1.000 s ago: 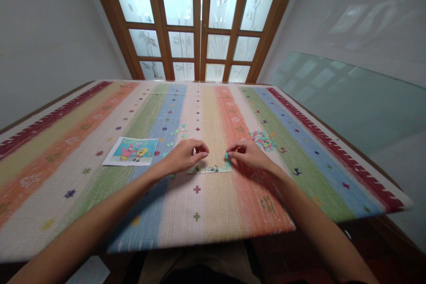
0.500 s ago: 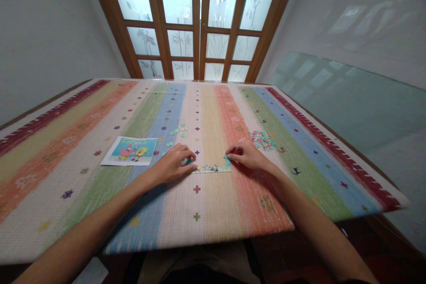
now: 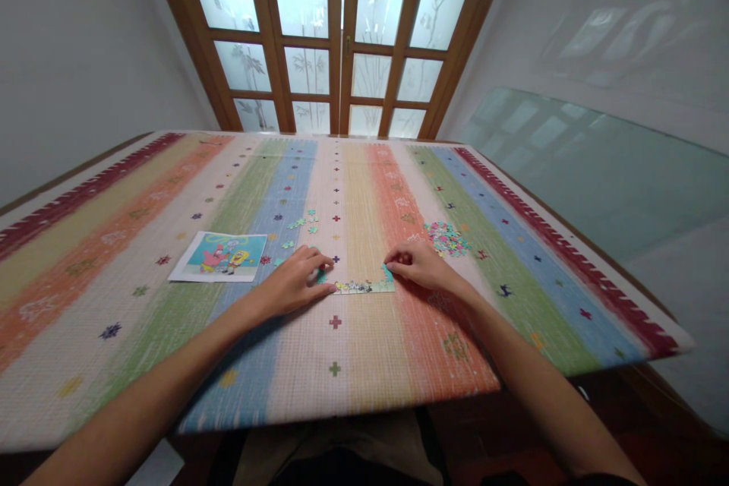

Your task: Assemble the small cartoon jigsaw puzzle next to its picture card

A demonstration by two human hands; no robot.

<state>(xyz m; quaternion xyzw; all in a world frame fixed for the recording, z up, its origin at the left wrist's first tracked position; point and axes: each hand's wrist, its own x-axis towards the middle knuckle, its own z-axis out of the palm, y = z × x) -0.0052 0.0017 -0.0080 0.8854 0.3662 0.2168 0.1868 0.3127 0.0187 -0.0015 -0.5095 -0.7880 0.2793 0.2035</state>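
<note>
A short joined strip of jigsaw pieces [image 3: 364, 287] lies on the striped tablecloth [image 3: 171, 197] in front of me. My left hand [image 3: 296, 281] rests flat on the cloth, its fingertips pressing the strip's left end. My right hand [image 3: 418, 264] pinches a teal puzzle piece [image 3: 388, 272] at the strip's right end. A cartoon reference picture [image 3: 221, 256] lies to the left of my left hand.
A heap of loose pink and teal pieces [image 3: 447, 238] lies beyond my right hand. A few scattered teal pieces [image 3: 304, 223] sit past my left hand. Wooden glass-paned doors [image 3: 342, 38] stand behind the table. A glass sheet [image 3: 598, 175] leans at the right.
My left hand has dropped from a raised pinch over the strip to lie flat at its left end. My right hand stays at the right end with the teal piece.
</note>
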